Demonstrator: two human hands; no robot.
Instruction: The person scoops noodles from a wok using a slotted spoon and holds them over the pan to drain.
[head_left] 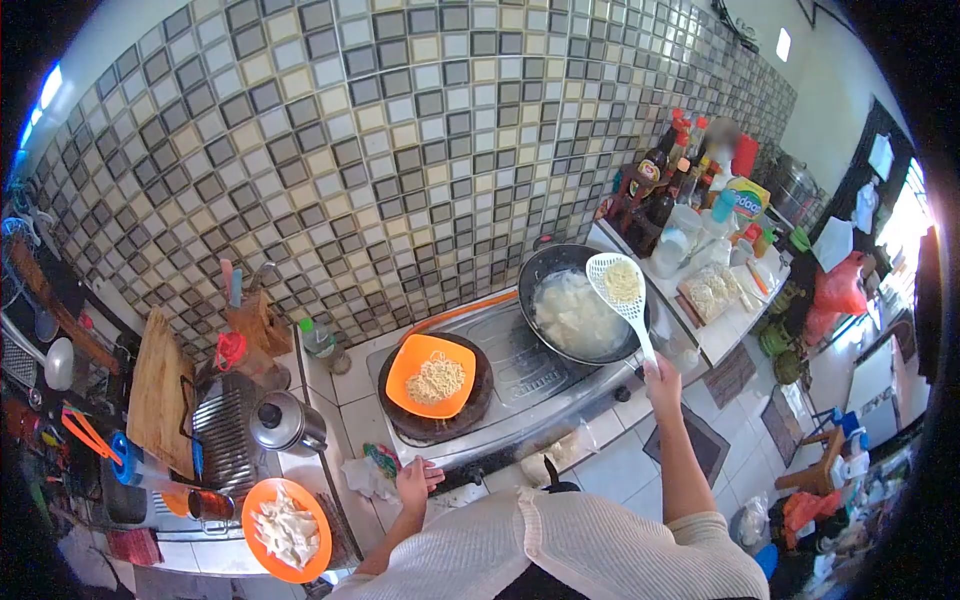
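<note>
Pale ribbed cloth of the person's shirt (pixel 560 550) fills the space nearest the camera, between the two grips and below them. Well beyond the right grip, toward the wall, a yellow pack (pixel 745 198) carries large lettering, only partly readable, perhaps ending in "daap"; the labels on the dark bottles (pixel 652 172) beside it are too small to read. The right grip (pixel 663 388) is closed around the handle of a white slotted spoon (pixel 603 275), whose head, directly ahead of that grip, bears a pale clump of noodles (pixel 622 283) above the right part of a black wok (pixel 545 262) with cloudy liquid in it. The left grip (pixel 418 482) is open, fingers extended, near the front of the stove (pixel 520 375); whether it touches anything cannot be told. Ahead of it, an orange bowl (pixel 400 370) of noodles rests on a dark round base (pixel 482 395) on the stove. To its left, on the worktop (pixel 345 390), are a lidded metal pot (pixel 288 425) and an orange plate (pixel 258 552) of white pieces. Checkered tiles (pixel 450 150) cover the wall ahead of both grips; a red bag (pixel 838 290) hangs far right of the right grip.
</note>
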